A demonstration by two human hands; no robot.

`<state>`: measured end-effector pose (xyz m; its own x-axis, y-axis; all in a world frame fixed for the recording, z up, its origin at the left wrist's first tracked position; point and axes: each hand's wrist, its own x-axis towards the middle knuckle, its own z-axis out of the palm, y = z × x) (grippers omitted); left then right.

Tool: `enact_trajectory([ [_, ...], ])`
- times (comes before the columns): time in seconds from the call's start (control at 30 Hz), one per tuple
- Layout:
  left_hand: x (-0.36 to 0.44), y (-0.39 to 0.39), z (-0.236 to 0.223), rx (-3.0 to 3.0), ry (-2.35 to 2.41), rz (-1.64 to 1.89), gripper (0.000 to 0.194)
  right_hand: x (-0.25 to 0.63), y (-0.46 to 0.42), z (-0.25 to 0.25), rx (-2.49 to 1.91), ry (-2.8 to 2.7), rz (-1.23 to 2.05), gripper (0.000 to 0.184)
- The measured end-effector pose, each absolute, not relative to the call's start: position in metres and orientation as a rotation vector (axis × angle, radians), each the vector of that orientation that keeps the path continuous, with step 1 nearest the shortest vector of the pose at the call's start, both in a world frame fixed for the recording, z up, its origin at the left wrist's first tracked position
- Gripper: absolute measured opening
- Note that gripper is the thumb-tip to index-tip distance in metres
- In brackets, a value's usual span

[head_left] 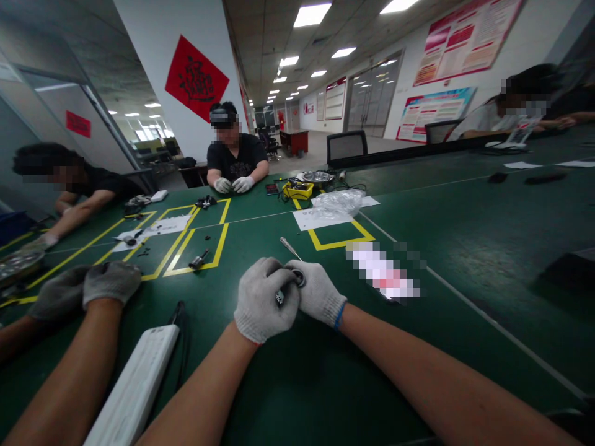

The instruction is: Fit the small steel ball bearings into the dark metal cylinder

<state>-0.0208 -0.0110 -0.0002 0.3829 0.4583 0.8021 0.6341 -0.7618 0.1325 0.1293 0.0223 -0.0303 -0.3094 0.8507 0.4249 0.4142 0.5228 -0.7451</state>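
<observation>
My left hand point(266, 303), in a white knit glove, is closed with its fingers curled. A small metal part point(279, 298) with holes in its end shows in its grip. My right hand point(321, 293), gloved too and with a blue cuff edge, presses against the left one. Between the fingertips of both sits a dark round ring-shaped part point(300, 279); its exact kind is hard to make out. Just beyond the hands lies a screwdriver point(289, 247) with a clear handle, its tip near my right hand.
A white power strip point(134, 378) lies left of my arms. Beside it are a co-worker's gloved hands point(111, 282). A dark cylindrical metal part point(199, 259) rests inside yellow tape. Farther back are a plastic bag point(338, 203) and a yellow tray point(298, 190). Other people sit around the green table point(395, 359).
</observation>
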Motion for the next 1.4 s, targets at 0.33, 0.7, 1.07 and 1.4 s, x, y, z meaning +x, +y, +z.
enact_trajectory([
  [0.33, -0.0198, -0.0113, 0.0004, -2.420, -0.953, -1.311, 0.016, 0.1296, 0.0225, -0.0294, -1.036, -1.927, 0.658, 0.006],
  [0.7, -0.0197, -0.0112, 0.0009, -2.455, -0.966, -1.271, 0.014, 0.1310, 0.0223, -0.0296, -1.030, -1.956, 0.618, 0.006],
  [1.07, -0.0204, -0.0105, -0.0017, -2.521, -0.966, -1.304, 0.014, 0.1307, 0.0226, -0.0311, -1.021, -1.960, 0.616, 0.004],
  [1.4, -0.0191, -0.0094, -0.0022, -2.529, -0.975, -1.294, 0.016, 0.1310, 0.0242, -0.0339, -1.019, -1.974, 0.595, 0.007],
])
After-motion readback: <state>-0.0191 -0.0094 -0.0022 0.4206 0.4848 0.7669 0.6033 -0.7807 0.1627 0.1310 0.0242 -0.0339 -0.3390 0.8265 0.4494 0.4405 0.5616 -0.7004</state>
